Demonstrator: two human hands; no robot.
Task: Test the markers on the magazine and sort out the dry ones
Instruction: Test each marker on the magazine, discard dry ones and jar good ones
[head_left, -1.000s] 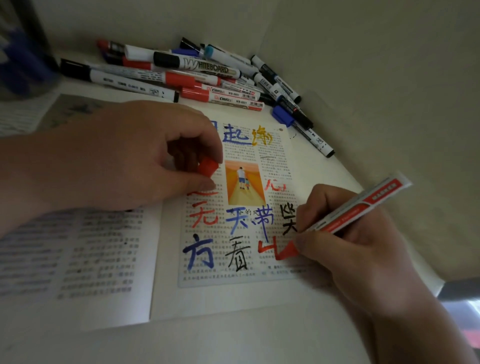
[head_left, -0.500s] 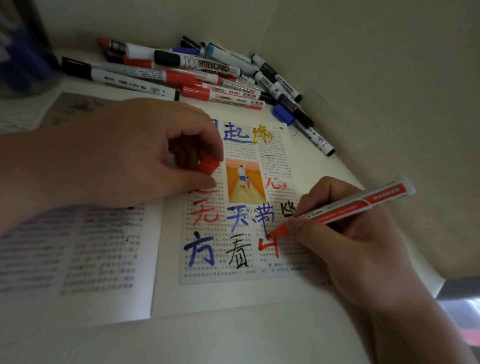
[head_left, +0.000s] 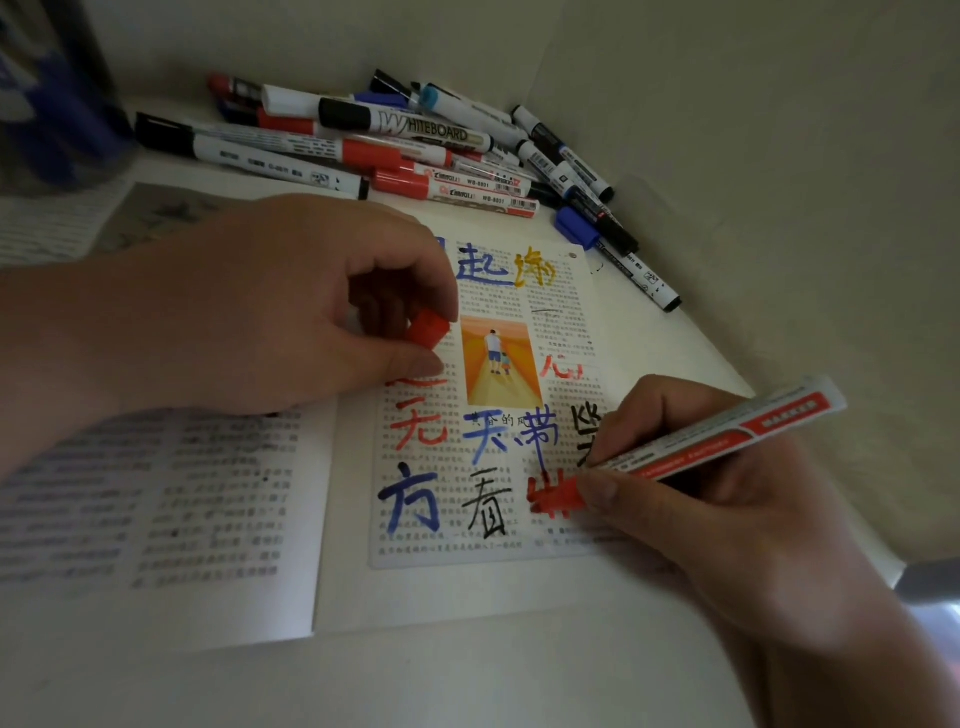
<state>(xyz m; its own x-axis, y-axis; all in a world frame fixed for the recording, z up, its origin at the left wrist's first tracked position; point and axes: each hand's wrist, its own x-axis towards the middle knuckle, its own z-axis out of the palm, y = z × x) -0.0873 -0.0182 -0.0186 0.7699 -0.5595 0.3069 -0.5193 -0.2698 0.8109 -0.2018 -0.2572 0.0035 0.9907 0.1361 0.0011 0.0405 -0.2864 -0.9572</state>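
Note:
An open magazine (head_left: 332, 597) lies on the white desk. Its right page carries large red, blue, black and yellow characters. My right hand (head_left: 727, 519) grips a red-and-white marker (head_left: 727, 441). The marker's red tip touches the page on a fresh red character (head_left: 550, 496) near the page's lower edge. My left hand (head_left: 249, 322) rests on the magazine and pinches the marker's red cap (head_left: 427, 328) between thumb and fingers. A pile of capped whiteboard markers (head_left: 415, 150) lies beyond the magazine against the wall.
A blurred dark and blue container (head_left: 47, 104) stands at the far left. Walls close in behind and to the right. A blue-capped marker (head_left: 613, 254) lies apart at the pile's right end. Bare desk runs along the front edge.
My right hand has drawn the marker tip leftwards across the red character, adding strokes. The left hand has stayed put with the cap.

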